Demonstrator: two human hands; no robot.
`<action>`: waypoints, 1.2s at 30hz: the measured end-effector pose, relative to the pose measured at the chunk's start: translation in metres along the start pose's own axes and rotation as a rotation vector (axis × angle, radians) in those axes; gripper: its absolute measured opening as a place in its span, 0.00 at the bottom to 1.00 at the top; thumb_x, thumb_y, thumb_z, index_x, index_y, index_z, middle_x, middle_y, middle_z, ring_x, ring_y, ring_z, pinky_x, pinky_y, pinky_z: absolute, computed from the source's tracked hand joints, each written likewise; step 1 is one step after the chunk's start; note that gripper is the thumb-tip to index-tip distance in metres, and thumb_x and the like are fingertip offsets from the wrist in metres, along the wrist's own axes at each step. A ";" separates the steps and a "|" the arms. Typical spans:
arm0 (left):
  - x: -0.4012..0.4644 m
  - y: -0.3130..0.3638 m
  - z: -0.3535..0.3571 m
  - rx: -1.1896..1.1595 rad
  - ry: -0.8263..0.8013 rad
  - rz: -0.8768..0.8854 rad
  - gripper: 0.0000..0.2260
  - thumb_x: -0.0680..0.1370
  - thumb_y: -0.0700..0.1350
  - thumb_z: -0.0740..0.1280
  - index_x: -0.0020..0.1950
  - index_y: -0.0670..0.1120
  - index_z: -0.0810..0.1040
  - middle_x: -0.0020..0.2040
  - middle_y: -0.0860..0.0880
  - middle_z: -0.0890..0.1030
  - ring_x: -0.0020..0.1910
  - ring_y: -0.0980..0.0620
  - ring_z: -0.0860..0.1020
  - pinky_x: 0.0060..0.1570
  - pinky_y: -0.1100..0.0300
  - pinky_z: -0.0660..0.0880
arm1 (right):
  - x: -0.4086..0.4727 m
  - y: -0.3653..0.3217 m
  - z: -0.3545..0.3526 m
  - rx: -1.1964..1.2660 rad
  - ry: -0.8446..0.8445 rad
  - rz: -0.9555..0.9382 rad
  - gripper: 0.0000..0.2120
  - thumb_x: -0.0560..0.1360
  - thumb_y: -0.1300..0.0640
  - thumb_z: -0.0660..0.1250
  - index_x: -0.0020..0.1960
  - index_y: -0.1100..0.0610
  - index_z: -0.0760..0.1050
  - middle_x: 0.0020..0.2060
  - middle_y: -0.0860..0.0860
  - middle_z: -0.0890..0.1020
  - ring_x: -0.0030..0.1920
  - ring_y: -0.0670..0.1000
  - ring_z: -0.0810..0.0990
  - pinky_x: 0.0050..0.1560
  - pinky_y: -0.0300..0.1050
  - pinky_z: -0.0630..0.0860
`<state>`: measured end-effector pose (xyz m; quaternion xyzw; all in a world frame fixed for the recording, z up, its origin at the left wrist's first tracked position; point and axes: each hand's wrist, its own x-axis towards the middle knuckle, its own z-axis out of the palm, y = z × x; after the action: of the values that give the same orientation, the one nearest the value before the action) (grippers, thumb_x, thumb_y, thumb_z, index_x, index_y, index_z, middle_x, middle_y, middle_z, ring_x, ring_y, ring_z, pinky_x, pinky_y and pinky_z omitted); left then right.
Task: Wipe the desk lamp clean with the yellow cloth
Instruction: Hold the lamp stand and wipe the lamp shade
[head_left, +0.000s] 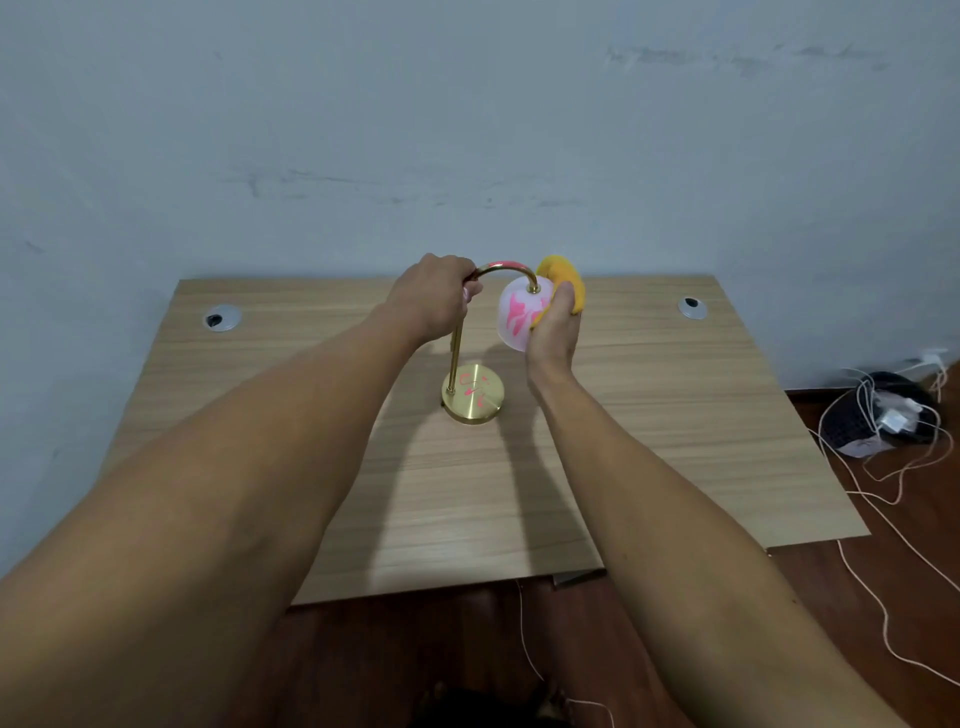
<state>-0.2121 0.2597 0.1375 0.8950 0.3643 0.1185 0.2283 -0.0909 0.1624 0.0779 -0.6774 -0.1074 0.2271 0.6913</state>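
A gold desk lamp stands mid-desk on a round base (474, 397) smeared with pink marks. Its curved gold stem rises and arches over to a white shade (517, 318) that also carries pink streaks. My left hand (434, 301) grips the top of the stem where the arch begins. My right hand (555, 327) holds a bunched yellow cloth (563, 275) and presses it against the right side of the shade. The part of the cloth between palm and shade is hidden.
The wooden desk (649, 415) stands against a pale blue wall, with a cable grommet at the back left (222, 317) and another at the back right (692, 307). On the brown floor to the right lie a dark bundle with chargers (883, 413) and loose pale cables (883, 613).
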 end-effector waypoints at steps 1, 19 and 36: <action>0.000 0.000 0.000 -0.001 0.002 -0.005 0.09 0.83 0.47 0.61 0.49 0.46 0.79 0.47 0.42 0.83 0.47 0.39 0.79 0.48 0.49 0.77 | -0.005 -0.004 0.003 -0.055 0.030 -0.011 0.27 0.72 0.35 0.55 0.58 0.51 0.80 0.57 0.51 0.83 0.62 0.55 0.79 0.70 0.60 0.72; 0.000 -0.002 0.001 -0.013 -0.013 -0.004 0.08 0.82 0.47 0.61 0.46 0.49 0.77 0.49 0.42 0.83 0.49 0.39 0.80 0.53 0.44 0.78 | -0.050 0.029 0.002 -0.328 -0.033 -0.302 0.37 0.82 0.40 0.53 0.85 0.55 0.46 0.84 0.52 0.48 0.83 0.49 0.45 0.83 0.52 0.44; 0.001 -0.004 0.002 -0.014 -0.003 0.007 0.08 0.82 0.45 0.62 0.48 0.46 0.79 0.48 0.44 0.84 0.49 0.41 0.80 0.52 0.47 0.78 | -0.052 0.028 0.005 -0.070 0.044 -0.105 0.41 0.75 0.38 0.55 0.83 0.54 0.53 0.80 0.52 0.63 0.78 0.55 0.63 0.78 0.59 0.61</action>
<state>-0.2127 0.2623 0.1336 0.8950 0.3598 0.1203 0.2346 -0.1435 0.1427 0.0590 -0.6996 -0.1355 0.1715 0.6803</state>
